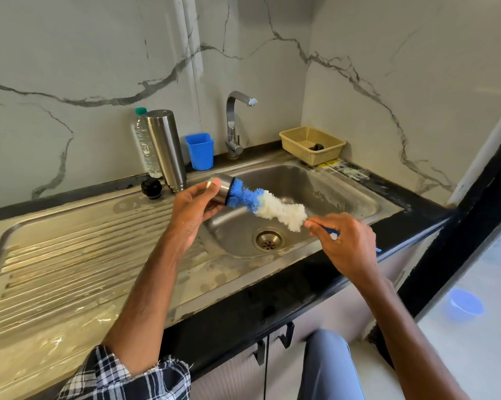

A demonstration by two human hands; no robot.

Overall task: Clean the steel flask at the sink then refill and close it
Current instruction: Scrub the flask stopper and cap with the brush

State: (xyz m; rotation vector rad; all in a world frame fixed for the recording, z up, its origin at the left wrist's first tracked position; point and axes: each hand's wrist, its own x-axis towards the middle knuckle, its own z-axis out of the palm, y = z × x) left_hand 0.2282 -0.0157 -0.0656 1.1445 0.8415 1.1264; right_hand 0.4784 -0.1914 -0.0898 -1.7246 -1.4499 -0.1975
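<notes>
Left hand point(195, 202) is wrapped around the steel cup lid point(221, 190) over the sink point(367, 194), right hand point(341, 238) pinching the bottle brush point(268, 207) handle, flask body point(165, 150) standing inverted on the drainboard, so I'd twist the bristles fully in and scrub the rim.

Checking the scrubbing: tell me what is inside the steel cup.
The blue end of the brush sits inside the steel cup. The tip and the cup's inside are hidden.

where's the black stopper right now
In the head view, the black stopper sits on the steel drainboard, left of the sink, beside the upside-down flask.
</notes>
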